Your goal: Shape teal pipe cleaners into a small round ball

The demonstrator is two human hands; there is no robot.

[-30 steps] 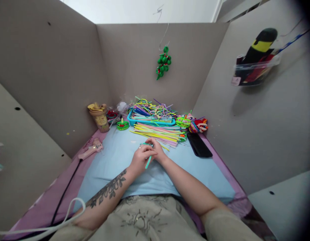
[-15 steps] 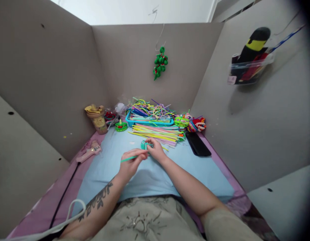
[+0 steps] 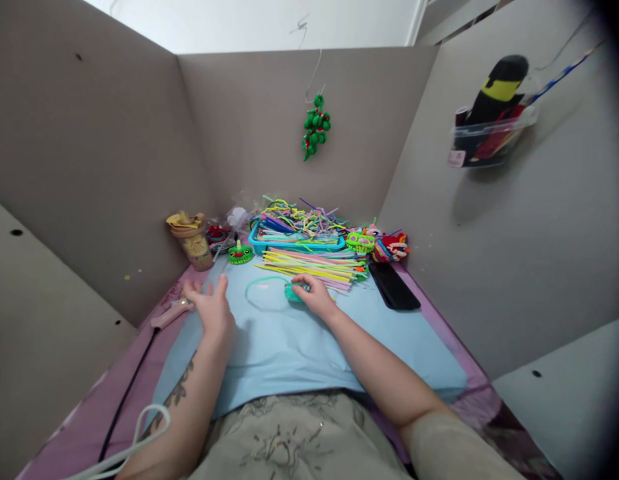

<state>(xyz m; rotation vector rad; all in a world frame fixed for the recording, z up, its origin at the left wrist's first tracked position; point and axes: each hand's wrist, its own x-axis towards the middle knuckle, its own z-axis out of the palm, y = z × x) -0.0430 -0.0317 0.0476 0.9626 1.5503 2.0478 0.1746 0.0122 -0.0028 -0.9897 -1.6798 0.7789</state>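
Observation:
My right hand [image 3: 313,293] grips a small teal coil of pipe cleaner [image 3: 292,292] on the light blue mat [image 3: 299,347]. A loose teal tail [image 3: 259,285] arcs out of the coil to the left over the mat. My left hand [image 3: 211,305] hovers open near the mat's left edge with fingers spread and nothing in it. It is close to the pink glue gun [image 3: 170,312], which lies on the purple cloth.
A heap of coloured pipe cleaners [image 3: 314,267] lies just beyond my right hand, in front of a blue tray [image 3: 294,243] full of more. A black phone [image 3: 393,285] lies at the right, a cup [image 3: 192,241] at the left. Cardboard walls enclose the desk.
My left hand has let go of the teal pipe cleaner's end and swung left toward the glue gun, opening. The right hand stays on the coil; the tail now curls free.

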